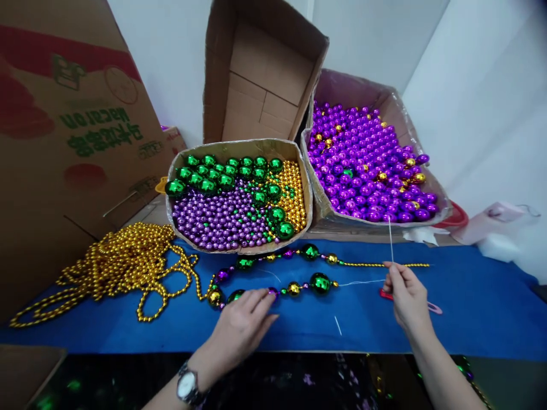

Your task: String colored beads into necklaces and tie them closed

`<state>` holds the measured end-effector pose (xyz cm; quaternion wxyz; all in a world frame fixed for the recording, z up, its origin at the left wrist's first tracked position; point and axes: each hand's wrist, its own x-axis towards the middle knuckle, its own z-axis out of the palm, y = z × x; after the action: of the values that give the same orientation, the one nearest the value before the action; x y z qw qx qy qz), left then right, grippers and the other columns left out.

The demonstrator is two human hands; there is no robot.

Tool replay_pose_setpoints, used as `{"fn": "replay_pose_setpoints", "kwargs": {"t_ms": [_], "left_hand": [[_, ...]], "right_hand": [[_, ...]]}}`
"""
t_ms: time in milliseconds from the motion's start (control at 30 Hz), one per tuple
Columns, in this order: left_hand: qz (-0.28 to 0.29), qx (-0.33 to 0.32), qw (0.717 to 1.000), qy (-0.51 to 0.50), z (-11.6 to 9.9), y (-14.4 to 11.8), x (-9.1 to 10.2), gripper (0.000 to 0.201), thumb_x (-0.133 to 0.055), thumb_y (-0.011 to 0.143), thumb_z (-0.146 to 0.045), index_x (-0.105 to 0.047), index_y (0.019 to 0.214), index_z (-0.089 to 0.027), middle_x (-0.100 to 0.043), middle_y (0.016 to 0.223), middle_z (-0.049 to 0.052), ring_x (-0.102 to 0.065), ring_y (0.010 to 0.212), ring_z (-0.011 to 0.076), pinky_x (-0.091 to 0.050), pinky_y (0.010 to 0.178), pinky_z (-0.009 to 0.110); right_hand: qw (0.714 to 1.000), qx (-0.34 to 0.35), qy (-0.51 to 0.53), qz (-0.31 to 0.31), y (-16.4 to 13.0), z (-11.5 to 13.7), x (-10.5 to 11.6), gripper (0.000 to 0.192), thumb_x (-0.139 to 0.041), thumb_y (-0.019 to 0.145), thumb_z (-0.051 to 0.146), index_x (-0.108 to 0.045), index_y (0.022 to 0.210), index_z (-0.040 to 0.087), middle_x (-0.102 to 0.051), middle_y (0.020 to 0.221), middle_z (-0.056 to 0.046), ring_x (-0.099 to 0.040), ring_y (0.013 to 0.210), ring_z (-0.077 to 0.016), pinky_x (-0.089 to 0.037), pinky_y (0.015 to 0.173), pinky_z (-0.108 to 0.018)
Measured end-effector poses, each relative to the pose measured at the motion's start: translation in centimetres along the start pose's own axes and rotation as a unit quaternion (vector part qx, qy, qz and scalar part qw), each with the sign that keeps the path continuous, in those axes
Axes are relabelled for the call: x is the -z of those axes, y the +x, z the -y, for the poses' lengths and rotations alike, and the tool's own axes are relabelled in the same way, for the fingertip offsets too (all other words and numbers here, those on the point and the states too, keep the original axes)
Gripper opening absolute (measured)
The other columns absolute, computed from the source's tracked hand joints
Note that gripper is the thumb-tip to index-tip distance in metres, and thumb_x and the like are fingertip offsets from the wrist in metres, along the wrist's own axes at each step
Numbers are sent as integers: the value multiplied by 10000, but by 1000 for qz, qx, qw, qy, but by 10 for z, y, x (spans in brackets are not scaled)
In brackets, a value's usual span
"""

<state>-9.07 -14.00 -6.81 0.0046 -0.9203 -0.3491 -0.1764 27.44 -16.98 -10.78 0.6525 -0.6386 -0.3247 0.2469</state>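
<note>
My right hand (407, 296) pinches a thin needle (390, 242) upright, its white thread (361, 281) running left to the bead strand (273, 279) lying on the blue counter (470, 307). My left hand (241, 327) rests with loosely spread fingers on the strand's near run, touching a purple bead beside a gold one. Several large green, gold and purple beads are already strung; I judge the strand partly done, with bare thread left to fill. Behind it sit a mixed bead box (239, 196) and a purple bead box (367, 165), both within reach. A heap of gold bead chain (119, 267) lies at my left, joined to the strand. Something red (387, 294) lies half hidden under my right hand.
</note>
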Motion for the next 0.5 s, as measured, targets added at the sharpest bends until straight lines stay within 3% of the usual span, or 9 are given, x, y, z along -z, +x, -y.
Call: {"fn": "replay_pose_setpoints", "kwargs": {"t_ms": [167, 300, 500], "left_hand": [[84, -105, 989, -60, -43, 5, -11, 254, -421, 926, -283, -521, 1140, -190, -632, 1016, 99, -593, 918, 208, -506, 774, 327], [128, -142, 978, -77, -58, 16, -18, 221, -409, 932, -294, -518, 1085, -176, -618, 922, 84, -584, 847, 199, -491, 702, 296], [109, -168, 975, -91, -63, 50, -22, 186, -423, 925, -303, -524, 1036, -194, -607, 886, 62, -578, 807, 185, -486, 702, 287]], "right_hand": [[999, 12, -18, 23, -7, 7, -3, 387, -614, 780, 547, -652, 951, 202, -494, 621, 46, -483, 517, -78, -422, 451, -170], [999, 20, -30, 35, -13, 13, -4, 366, -586, 811, 531, -642, 973, 207, -498, 638, 41, -490, 542, -87, -432, 485, -187], [995, 40, -65, 60, -18, 33, -8, 361, -571, 826, 515, -645, 984, 199, -511, 600, 33, -500, 532, -112, -412, 483, -208]]}}
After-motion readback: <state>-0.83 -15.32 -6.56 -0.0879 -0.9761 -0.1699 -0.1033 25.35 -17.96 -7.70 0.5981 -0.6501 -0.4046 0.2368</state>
